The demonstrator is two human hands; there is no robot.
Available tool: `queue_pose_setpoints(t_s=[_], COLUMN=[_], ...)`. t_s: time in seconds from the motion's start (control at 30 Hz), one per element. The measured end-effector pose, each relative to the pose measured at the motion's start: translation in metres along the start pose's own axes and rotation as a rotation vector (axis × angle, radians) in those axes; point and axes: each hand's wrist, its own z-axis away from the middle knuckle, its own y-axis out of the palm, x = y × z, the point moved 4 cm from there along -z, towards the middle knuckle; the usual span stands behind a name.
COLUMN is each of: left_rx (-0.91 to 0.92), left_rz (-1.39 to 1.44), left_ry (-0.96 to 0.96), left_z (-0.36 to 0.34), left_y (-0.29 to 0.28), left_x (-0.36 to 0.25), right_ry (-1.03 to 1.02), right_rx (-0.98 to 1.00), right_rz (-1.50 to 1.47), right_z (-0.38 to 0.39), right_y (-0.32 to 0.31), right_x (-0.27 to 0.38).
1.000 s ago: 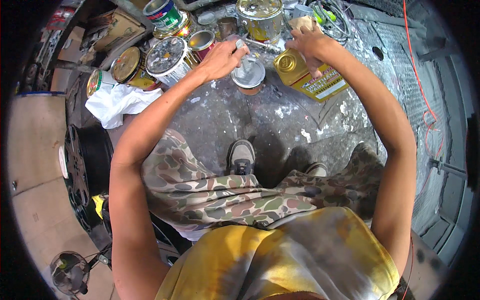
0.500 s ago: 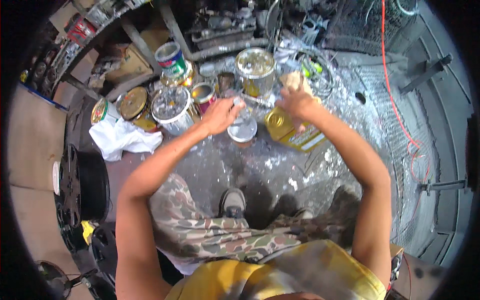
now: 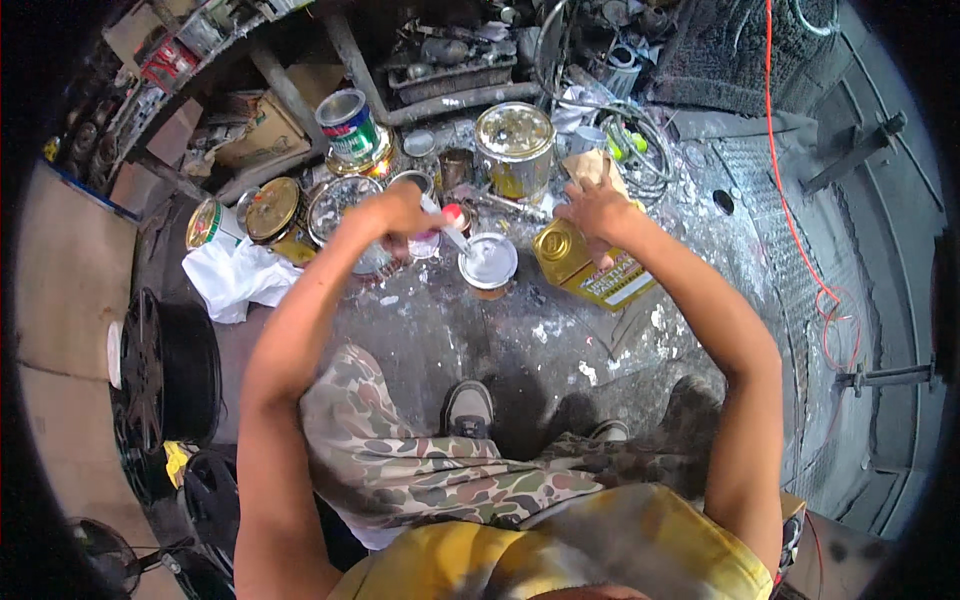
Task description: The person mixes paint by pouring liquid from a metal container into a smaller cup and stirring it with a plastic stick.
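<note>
I am crouched over the paint-splashed concrete floor (image 3: 450, 330), and the cans crowd its far edge against the clutter. Biggest of them is the tall silver can (image 3: 514, 148) with its lid on, standing at the far middle. Just right of centre lies the flat gold rectangular tin (image 3: 585, 268), its long axis running from near-right to far-left, cap end toward the far left. My right hand (image 3: 597, 208) rests on that far end, fingers curled down over a scrap of brown cardboard (image 3: 592, 166); how firmly they grip I cannot tell.

Left of the tin stands the small open can (image 3: 488, 262), white paint showing inside, upright and just apart from the tin. My left hand (image 3: 395, 215) is closed around a thin stick (image 3: 448, 232) that slants from my fist down to the right, its lower end at the can's rim, its long axis running far-left to near-right.

I judge that I am stirring or loading white paint. The next move calls for keeping the stick's tip inside the rim and the can steady.

At the left edge a white rag (image 3: 238, 280) lies crumpled beside two lidded gold cans (image 3: 272, 208).
</note>
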Motion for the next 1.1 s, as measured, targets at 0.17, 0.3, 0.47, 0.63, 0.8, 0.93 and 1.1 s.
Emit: queue_pose_setpoints(t_s=[0.17,0.3,0.47,0.63,0.8,0.93,1.1], left_rx=[-0.488,-0.892,-0.903,-0.626,-0.460,-0.392,-0.376], left_rz=[0.186,0.329,0.288,0.257,0.264,0.276,0.314], left_ry=[0.302,0.564,0.654,0.649,0.593,0.558,0.560], left_z=[0.073,0.184,0.249,0.236,0.220,0.203,0.227], left_y=[-0.113,-0.195,-0.156,-0.085,-0.040,-0.024,0.000], left_x=[-0.042,-0.058,-0.040,-0.030,-0.025,-0.020,-0.030], right_ry=[0.005,-0.043,-0.046,-0.070,-0.056,-0.074,-0.035], right_rx=[0.030,0.007,0.034,0.030,-0.013,-0.007,-0.069], right_rz=[-0.005,0.007,0.024,0.023,0.086,0.153,0.151], right_z=[0.018,0.005,0.011,0.010,0.017,0.003,0.032], right_y=[-0.021,-0.021,-0.021,-0.027,-0.035,-0.019,-0.015], right_x=[0.008,0.012,0.012,0.015,0.014,0.017,0.032])
